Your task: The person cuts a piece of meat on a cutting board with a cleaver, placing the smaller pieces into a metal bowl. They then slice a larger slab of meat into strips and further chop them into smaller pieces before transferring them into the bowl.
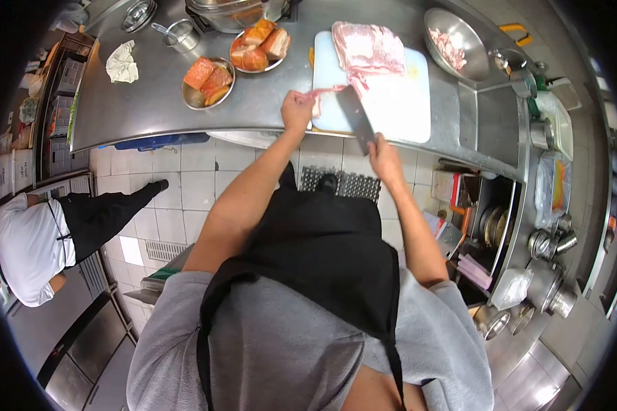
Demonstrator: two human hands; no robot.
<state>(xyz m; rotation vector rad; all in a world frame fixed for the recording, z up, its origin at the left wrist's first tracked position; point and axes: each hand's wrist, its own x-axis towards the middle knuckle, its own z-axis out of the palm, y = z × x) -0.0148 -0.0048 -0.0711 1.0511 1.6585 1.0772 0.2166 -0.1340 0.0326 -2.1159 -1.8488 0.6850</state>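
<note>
My right hand (384,159) is closed round the handle of a cleaver (355,115), whose wide blade slants over the white cutting board (411,113). My left hand (297,111), at the board's left edge, pinches a thin strip of meat (327,90) that stretches toward the blade. Beyond the blade, a large slab of raw pork (368,48) lies on the far half of the board. Small pale trimmings sit at the slab's near edge, beside the blade.
Two metal bowls of browned pork chunks (209,79) (259,48) stand left of the board. A metal bowl of meat scraps (451,49) is at the right. Farther left are a metal pot (182,35) and a crumpled cloth (122,63). Another person (38,246) stands behind at left.
</note>
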